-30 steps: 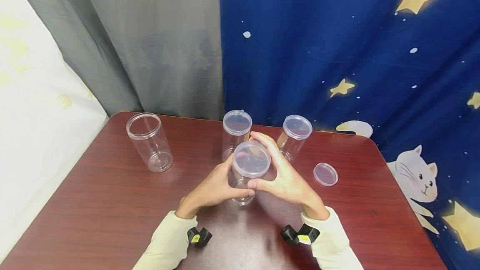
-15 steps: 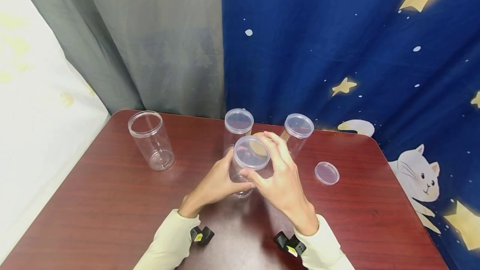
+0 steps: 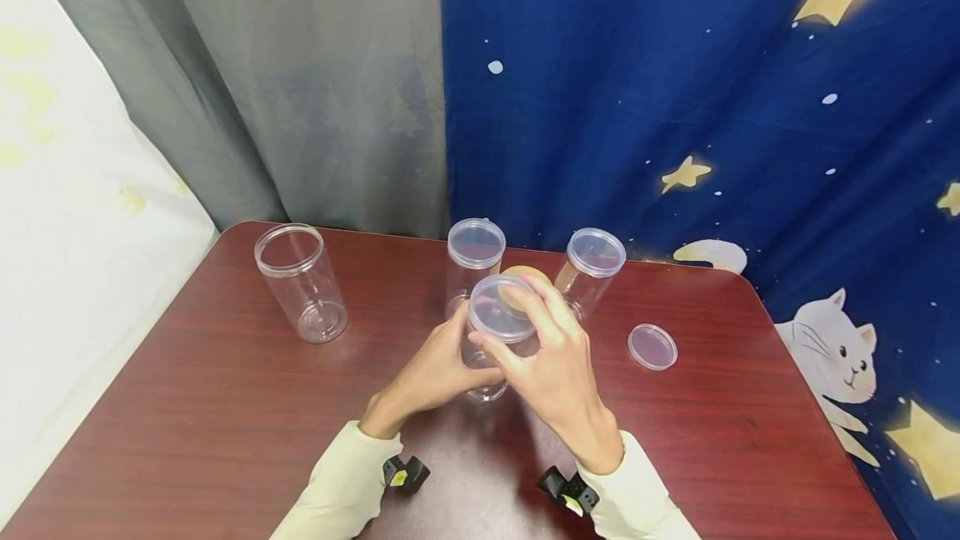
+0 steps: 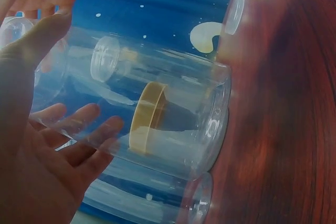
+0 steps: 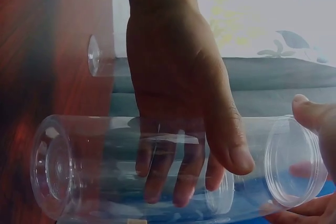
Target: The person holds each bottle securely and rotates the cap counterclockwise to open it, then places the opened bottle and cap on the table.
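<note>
A clear plastic jar (image 3: 487, 390) with a translucent lid (image 3: 501, 307) stands upright near the middle of the table. My left hand (image 3: 435, 369) wraps round its body from the left, the thumb across the near side. From the right, my right hand (image 3: 555, 357) grips the lid, thumb on the near rim and fingers over the far side. In the right wrist view, the left fingers show through the jar's wall (image 5: 115, 156). Behind this jar, a tan round lid (image 3: 528, 276) shows in the head view, and the left wrist view catches it through the clear plastic.
Two lidded clear jars stand behind, one at the back middle (image 3: 476, 244) and one to its right (image 3: 596, 252). At the back left is a lidless clear jar (image 3: 303, 286). A loose translucent lid (image 3: 652, 347) lies on the red-brown table (image 3: 187, 423). Curtains hang behind.
My right hand has shifted round the lid, its thumb moving left along the near rim and its wrist swinging left. My left hand keeps its hold on the jar.
</note>
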Available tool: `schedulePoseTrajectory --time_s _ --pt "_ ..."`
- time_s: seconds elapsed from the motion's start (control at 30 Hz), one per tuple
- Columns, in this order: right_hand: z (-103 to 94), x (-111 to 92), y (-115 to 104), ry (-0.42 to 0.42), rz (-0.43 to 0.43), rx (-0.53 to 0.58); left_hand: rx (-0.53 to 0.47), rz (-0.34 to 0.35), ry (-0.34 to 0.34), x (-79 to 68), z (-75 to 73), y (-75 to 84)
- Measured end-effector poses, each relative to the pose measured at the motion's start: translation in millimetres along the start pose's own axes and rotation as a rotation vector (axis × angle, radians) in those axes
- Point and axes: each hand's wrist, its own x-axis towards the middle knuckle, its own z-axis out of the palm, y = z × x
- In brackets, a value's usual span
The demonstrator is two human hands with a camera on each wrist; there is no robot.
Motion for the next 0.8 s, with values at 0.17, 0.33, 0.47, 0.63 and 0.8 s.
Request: schedulePoseTrajectory --time_s 0.17,0.33,0.47,0.63,0.8 --pt "-0.8 0.2 0.0 0.002 -0.001 0.009 -0.006 -0.002 -0.004 0.1 0.2 -0.5" --pt "-2.2 0.7 0.9 0.009 -0.018 0.036 -0.009 0.008 -0.010 0.0 -0.1 -0.9" --pt "-3.9 1.3 1.8 -0.004 -0.032 0.057 -0.018 0.010 -0.020 -0.2 -0.4 -0.1" --pt "-6.0 3.4 2.6 -0.030 -0.039 0.100 -0.021 0.017 -0.034 -0.6 -1.1 0.1" --pt "-7.1 4.3 3.5 -0.051 -0.033 0.132 -0.020 0.024 -0.044 -0.7 -2.4 -0.4"
